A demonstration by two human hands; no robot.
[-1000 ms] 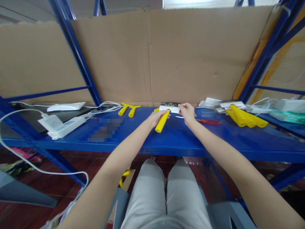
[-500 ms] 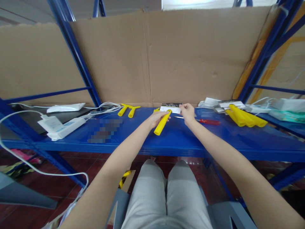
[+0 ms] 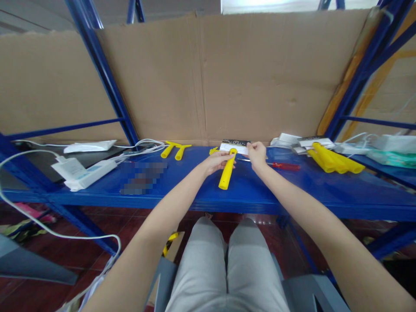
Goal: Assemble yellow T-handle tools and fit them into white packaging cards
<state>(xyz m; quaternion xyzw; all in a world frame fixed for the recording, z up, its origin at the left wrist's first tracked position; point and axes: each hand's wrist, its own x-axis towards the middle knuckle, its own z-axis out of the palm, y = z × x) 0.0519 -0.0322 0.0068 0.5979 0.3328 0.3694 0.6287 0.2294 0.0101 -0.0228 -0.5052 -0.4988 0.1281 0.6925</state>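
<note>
A yellow tubular handle (image 3: 225, 175) points down toward me, its upper end against a flat white piece with a black printed strip (image 3: 229, 146). My left hand (image 3: 216, 163) is closed around the handle's upper end, fingers partly hidden behind it. The thumb and fingers of my right hand (image 3: 257, 154) pinch the right end of the flat piece. Just below the right hand, a screwdriver (image 3: 286, 166) with a red handle lies on the blue shelf (image 3: 247, 190). A small yellow part (image 3: 213, 150) shows just beyond my left hand.
Two joined-looking yellow handles (image 3: 178, 151) lie left of my hands. A pile of yellow handles (image 3: 333, 158) sits at right, before white packets (image 3: 286, 140). A white power strip (image 3: 94, 175) and cables occupy the left. Cardboard (image 3: 156, 78) stands behind the shelf.
The lower end of the yellow handle has swung right and slightly toward me, so it hangs straighter. The flat piece has shifted slightly right. Both hands keep their grip.
</note>
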